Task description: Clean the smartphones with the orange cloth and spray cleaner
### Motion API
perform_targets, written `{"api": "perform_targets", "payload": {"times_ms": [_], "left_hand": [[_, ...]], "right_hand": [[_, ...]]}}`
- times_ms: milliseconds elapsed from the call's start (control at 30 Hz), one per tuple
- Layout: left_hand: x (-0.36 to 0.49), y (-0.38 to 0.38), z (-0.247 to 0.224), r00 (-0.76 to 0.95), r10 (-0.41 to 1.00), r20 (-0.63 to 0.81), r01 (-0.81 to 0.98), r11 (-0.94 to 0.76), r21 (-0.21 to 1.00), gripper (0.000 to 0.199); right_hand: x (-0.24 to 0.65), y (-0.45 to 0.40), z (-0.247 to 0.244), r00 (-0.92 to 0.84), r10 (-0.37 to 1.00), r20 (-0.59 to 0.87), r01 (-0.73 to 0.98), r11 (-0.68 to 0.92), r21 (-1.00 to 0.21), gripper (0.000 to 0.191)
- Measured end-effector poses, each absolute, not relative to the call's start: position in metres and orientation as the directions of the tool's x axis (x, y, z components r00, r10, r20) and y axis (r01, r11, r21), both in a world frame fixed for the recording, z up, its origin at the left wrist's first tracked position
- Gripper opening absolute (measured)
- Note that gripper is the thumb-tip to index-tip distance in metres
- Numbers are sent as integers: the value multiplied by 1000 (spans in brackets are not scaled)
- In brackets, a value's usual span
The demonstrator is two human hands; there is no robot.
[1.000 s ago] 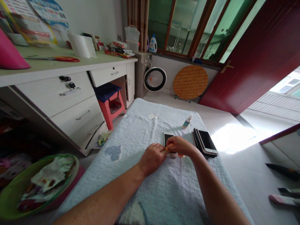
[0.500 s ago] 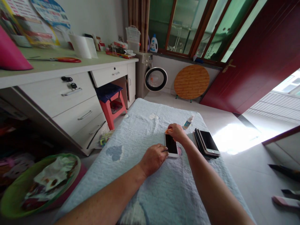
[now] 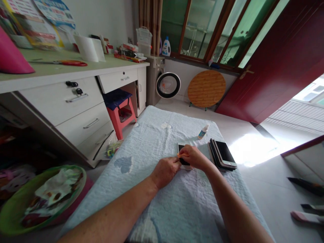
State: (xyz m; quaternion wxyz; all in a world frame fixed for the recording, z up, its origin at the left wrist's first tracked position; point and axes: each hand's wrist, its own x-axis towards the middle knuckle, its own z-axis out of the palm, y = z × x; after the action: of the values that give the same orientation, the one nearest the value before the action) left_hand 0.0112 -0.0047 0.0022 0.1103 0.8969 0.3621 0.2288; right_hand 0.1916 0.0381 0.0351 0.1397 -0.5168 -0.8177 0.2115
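Note:
A white-framed phone with a dark screen lies flat on the bed's pale blue quilted cover. My left hand is at its left edge, fingers closed against the side. Pinched in my right hand is an orange cloth, which rests on the screen near the left fingertips. That hand covers much of the phone's middle. A small spray bottle stands just beyond my right hand. To the right, several phones or small tablets lie in a stack, a white-framed one on top.
A white desk with drawers runs along the left, a red stool beside it. On the floor at left stands a green-rimmed basin of cloths. A washing machine with its door open and a round wooden tabletop are farther back.
My right hand has drawn the orange cloth from the phone's top edge down toward its lower left, close to my left hand. The left hand has barely moved.

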Motion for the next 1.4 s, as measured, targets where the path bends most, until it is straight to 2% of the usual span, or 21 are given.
{"api": "perform_targets", "payload": {"times_ms": [233,333,533,700,833,1067,1267,1400], "left_hand": [[10,-3,-2,660,674,332,602,-739,303,19],[10,-3,-2,655,665,359,589,-747,308,18],[11,-4,4,667,664,339,584,-748,315,22],[11,-4,4,680,664,310,577,-746,332,21],[11,-3,2,677,668,310,575,-743,343,17],[12,-3,3,659,689,303,618,-725,304,16],[13,-4,5,646,708,285,634,-706,315,15],[13,-4,6,648,711,274,631,-702,329,14]], "right_hand": [[208,16,48,-511,842,-173,755,343,-559,15],[211,18,50,-494,850,-184,779,338,-529,13],[207,44,40,-340,940,-35,876,303,-376,8],[202,68,30,-257,960,109,899,279,-337,11],[203,83,24,-156,976,152,922,199,-333,15],[213,76,19,-125,986,109,912,157,-378,17],[217,34,32,-128,985,-114,826,42,-561,23],[216,11,38,-163,980,-112,822,72,-564,19]]}}
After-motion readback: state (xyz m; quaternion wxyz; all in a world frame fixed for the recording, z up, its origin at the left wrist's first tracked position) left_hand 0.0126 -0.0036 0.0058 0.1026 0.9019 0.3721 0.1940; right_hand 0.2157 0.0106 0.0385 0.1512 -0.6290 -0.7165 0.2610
